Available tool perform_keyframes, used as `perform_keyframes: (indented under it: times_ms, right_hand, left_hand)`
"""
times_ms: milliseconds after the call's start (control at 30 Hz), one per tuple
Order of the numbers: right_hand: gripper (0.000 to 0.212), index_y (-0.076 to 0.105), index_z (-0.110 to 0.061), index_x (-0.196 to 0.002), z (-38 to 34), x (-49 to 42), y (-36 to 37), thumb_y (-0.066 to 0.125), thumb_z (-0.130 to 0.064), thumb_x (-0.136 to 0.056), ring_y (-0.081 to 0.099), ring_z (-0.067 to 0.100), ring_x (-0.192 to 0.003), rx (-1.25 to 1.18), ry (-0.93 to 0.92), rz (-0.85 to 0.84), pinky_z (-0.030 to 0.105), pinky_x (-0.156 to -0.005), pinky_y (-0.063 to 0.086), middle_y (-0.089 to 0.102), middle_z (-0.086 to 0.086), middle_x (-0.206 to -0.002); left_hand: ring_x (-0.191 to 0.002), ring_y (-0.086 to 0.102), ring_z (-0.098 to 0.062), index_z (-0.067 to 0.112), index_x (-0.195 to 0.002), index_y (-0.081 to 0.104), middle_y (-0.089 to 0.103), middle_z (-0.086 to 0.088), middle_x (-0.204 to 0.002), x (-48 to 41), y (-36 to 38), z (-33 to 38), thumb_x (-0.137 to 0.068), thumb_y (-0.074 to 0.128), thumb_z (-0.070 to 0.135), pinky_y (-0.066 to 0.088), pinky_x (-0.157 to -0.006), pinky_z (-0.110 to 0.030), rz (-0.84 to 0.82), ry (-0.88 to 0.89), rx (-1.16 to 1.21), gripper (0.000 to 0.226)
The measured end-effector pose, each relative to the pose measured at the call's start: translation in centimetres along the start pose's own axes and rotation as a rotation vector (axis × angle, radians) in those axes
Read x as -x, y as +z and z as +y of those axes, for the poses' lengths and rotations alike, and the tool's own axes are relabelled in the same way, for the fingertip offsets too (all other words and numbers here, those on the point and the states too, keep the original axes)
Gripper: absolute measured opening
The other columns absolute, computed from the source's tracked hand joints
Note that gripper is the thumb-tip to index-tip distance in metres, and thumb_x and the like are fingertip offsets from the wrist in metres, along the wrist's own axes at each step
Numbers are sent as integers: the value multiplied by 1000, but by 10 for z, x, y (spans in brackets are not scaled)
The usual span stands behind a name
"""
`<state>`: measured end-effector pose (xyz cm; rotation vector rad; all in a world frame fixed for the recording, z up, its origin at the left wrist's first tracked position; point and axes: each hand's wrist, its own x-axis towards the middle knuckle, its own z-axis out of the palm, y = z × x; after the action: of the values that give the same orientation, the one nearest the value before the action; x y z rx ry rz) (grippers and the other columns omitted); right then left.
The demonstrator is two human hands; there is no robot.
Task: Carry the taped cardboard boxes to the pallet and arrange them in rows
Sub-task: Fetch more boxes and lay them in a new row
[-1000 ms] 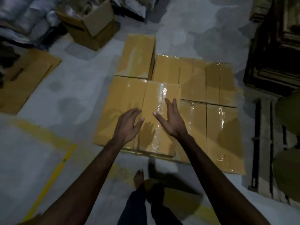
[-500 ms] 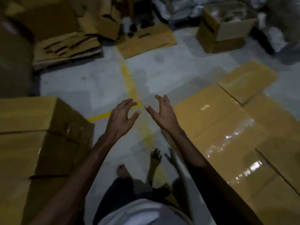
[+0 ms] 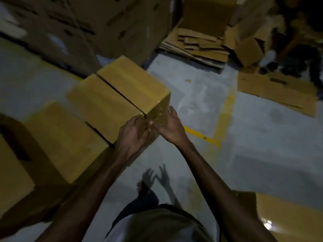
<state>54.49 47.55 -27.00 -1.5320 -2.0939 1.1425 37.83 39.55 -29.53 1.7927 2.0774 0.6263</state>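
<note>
Three taped cardboard boxes stand side by side on the floor at the left: a far box [image 3: 132, 82], a middle box [image 3: 101, 103] and a near box [image 3: 61, 135]. My left hand [image 3: 132, 135] rests on the near end of the middle box, at its top edge. My right hand [image 3: 168, 126] lies with straight fingers against the taped end face of the far box. The two hands almost touch at the seam between those boxes. A corner of the taped boxes set down earlier [image 3: 286, 215] shows at the bottom right.
Tall stacks of cartons [image 3: 104, 23] rise behind the row. A pile of flattened cardboard [image 3: 197, 46] and a flat sheet [image 3: 276, 91] lie at the back right. Yellow floor lines [image 3: 225, 110] cross the grey concrete. My foot [image 3: 145, 187] is below the hands.
My view has swung left, away from the arranged boxes to the row of boxes. Both hands, empty in the air before, now touch the near ends of two boxes.
</note>
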Motion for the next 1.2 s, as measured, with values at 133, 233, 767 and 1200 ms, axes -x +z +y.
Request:
perform_keyframes:
  times_ms: [133,233,767,1200]
  right_hand:
    - [71,43,-24,-153,-51,-62,48,72,-48,-93,30,25,-152,30,-71,-168,36,-110,37,17,9,-170]
    - [71,43,-22,-154,-78,-94,81,73,-45,-93,26,25,-153,39,-133,-303,36,-113,34,14,9,-171]
    - [68,43,-25,-154,-227,-154,231,68,-50,-96,26,23,-153,247,-575,-849,33,-114,31,20,5,-170]
    - [101,13,-21,-165,-319,-34,440,64,-67,-91,30,28,-153,155,-185,-1001,43,-121,32,20,3,-171]
  left_hand:
    - [-129,59,-31,16,-133,68,56,-10,-149,-7,-28,-67,-94,48,56,51,-104,-43,44,-191,3,59]
    - [-130,57,-29,17,-134,67,55,-8,-150,-2,-43,-106,-95,54,54,51,-103,-47,108,-360,41,55]
    - [-131,56,-28,15,-132,68,58,-10,-145,51,-130,-207,-97,66,47,48,-106,-44,707,-1025,169,47]
    - [-130,55,-32,17,-135,63,57,-9,-143,224,-208,-374,-86,53,61,45,-104,-48,642,-1418,71,66]
